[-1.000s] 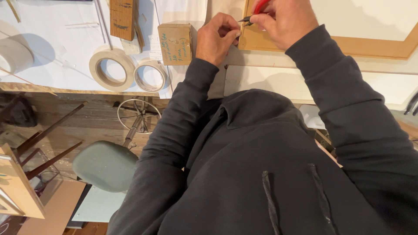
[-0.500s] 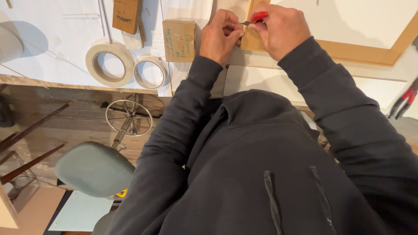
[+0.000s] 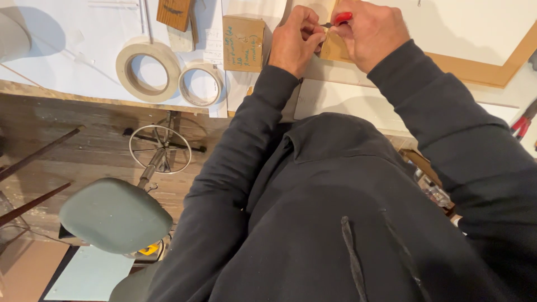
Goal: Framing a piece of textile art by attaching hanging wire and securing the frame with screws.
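Right hand [image 3: 369, 33] gripping red-handled tool [image 3: 341, 18], left hand [image 3: 296, 39] pinching its tip, tape rolls [image 3: 148, 70] nearby, cardboard piece [image 3: 243, 43] beside

White-topped workbench [image 3: 67, 72] along the far side, worn wood plank floor [image 3: 84, 134] below, grey-green stool [image 3: 114, 215] near left with metal footring [image 3: 160, 148]. Even light, soft shadows.

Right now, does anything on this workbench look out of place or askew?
Nothing stands out. The two rolls of masking tape lie flat on the white workbench, and both hands, left and right, work a small red-handled tool over the wooden frame.
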